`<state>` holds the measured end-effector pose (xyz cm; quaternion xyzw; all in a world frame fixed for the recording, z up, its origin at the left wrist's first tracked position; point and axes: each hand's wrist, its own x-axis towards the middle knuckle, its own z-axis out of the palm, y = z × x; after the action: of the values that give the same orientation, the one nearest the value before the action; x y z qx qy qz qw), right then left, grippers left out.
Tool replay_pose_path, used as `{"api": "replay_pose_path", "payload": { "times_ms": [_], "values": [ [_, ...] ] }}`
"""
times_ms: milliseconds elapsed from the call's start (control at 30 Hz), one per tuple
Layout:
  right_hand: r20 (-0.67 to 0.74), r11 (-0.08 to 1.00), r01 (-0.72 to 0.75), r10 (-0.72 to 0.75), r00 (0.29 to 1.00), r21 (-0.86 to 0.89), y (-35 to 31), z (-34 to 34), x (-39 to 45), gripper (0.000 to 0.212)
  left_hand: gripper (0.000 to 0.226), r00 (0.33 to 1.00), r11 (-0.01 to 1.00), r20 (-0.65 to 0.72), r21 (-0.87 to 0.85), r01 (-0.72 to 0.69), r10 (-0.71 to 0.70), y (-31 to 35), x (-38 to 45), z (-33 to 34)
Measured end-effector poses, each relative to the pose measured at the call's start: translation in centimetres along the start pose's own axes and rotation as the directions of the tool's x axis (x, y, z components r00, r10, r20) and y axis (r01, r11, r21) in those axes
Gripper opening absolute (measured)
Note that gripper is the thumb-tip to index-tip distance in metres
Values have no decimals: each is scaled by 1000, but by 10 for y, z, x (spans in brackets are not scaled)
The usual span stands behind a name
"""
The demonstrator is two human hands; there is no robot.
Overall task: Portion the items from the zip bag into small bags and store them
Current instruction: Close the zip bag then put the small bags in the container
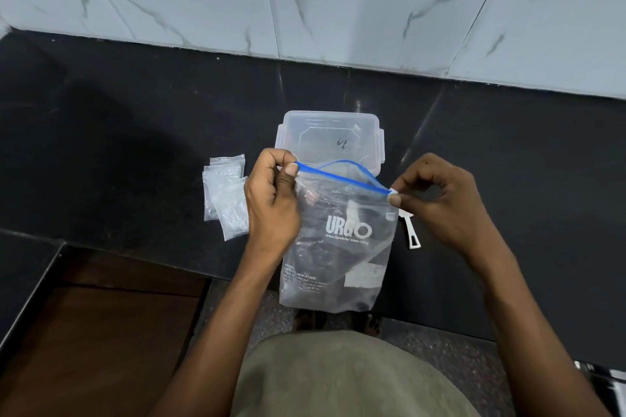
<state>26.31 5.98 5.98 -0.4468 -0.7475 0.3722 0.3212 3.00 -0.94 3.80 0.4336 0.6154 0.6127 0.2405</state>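
So the black stone counter (135, 132) is the base for everything; one clear URGO zip bag (338, 247) is held up over its front edge, just in front of the one clear lidded container (330, 140), and it looks mostly empty, can't really tell what's inside; blue zip track (342, 178) is already gaping in the middle; left hand (271, 206) is pinching the left end of the track, right hand (440, 203) is pinching the white slider at the right corner; I'd say keep the left pinch firm as an anchor and keep the mouth level so nothing tips out; left of the zip bag there's a pile of small bags (225, 196), four-ish, overlapping so hard to count; one white scoop handle (411, 232) pokes out right of it.
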Motion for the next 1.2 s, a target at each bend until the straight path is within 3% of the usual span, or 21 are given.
{"api": "replay_pose_path", "payload": {
  "times_ms": [167,233,333,400,500,633,733,967,1200],
  "values": [
    [121,975,-123,102,987,183,2,-2,1,15,15,983,972,86,-159,172,-160,-5,4,0],
    [97,959,-166,148,984,229,5,2,1,13,20,968,950,137,-204,235,-210,-7,3,-1],
    [44,931,-243,240,970,272,4,7,1,11,30,960,946,221,-236,224,-172,-6,-2,-1],
    [22,915,-271,278,960,299,3,9,2,11,30,967,968,214,-180,177,-137,-7,-4,2],
    [34,905,-290,295,955,311,4,9,4,12,12,984,982,101,-105,155,-145,-12,-4,9],
    [113,899,-319,299,948,299,4,6,4,15,18,996,996,-5,27,84,-84,-14,-8,14],
    [127,885,-348,324,938,309,7,0,3,16,28,999,990,37,139,10,-15,-17,-8,12],
    [208,857,-428,381,901,287,13,-5,-3,15,42,996,923,92,383,-29,-7,-21,-1,4],
    [202,843,-445,399,894,303,18,-9,0,12,70,948,967,214,153,205,-235,-31,3,10]
  ]
}}
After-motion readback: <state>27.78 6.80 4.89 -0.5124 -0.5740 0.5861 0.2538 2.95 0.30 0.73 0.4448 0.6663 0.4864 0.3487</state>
